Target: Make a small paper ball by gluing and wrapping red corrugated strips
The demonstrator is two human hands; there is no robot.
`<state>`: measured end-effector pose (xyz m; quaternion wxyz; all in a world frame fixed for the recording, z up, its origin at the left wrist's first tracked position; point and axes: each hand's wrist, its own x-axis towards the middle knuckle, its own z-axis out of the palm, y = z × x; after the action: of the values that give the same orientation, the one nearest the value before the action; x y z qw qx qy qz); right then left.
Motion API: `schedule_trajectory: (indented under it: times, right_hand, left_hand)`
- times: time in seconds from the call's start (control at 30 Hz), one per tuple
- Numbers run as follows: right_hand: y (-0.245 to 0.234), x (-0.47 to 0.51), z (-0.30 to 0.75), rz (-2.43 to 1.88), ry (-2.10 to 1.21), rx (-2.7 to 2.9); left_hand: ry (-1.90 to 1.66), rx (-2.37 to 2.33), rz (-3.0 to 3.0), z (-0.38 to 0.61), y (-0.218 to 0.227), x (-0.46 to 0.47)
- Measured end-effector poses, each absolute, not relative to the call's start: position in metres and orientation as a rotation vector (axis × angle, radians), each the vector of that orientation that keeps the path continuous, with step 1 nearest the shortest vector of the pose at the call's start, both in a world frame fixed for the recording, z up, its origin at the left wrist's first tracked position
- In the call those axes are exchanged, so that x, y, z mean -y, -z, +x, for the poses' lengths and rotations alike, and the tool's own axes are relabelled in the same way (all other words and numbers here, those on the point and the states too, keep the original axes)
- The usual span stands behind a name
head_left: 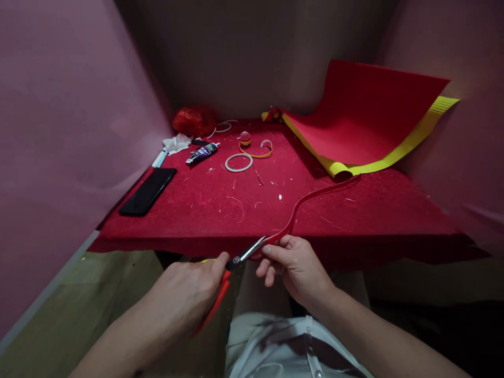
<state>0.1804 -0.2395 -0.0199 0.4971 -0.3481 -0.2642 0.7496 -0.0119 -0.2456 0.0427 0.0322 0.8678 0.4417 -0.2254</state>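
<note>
My left hand (185,299) is closed round red-handled scissors (232,268), whose blades point right toward a long red paper strip (303,202). My right hand (293,262) pinches the near end of that strip, just in front of the table's front edge. The strip runs back across the red felt table (205,205) toward a curled red and yellow corrugated sheet (354,131).
A black phone (148,191) lies at the table's left. A glue tube (203,152), a white ring (238,163), a small rolled ball (245,138), an orange loop (260,152), tissue (176,143) and a red bag (193,119) sit at the back. Pink walls enclose both sides.
</note>
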Motion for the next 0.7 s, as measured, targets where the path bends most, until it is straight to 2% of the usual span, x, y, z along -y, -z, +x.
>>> schedule_trajectory:
  times: [0.27, 0.7]
  right_hand:
    - [0.019, 0.24, 0.181, -0.847, -1.84, 0.644]
    - [0.02, 0.241, 0.182, -0.851, -1.84, 0.648]
  left_hand:
    - [0.719, -1.288, 2.73, -0.017, -0.041, 0.247]
    - [0.473, -1.206, 2.819, -0.022, -0.041, 0.247]
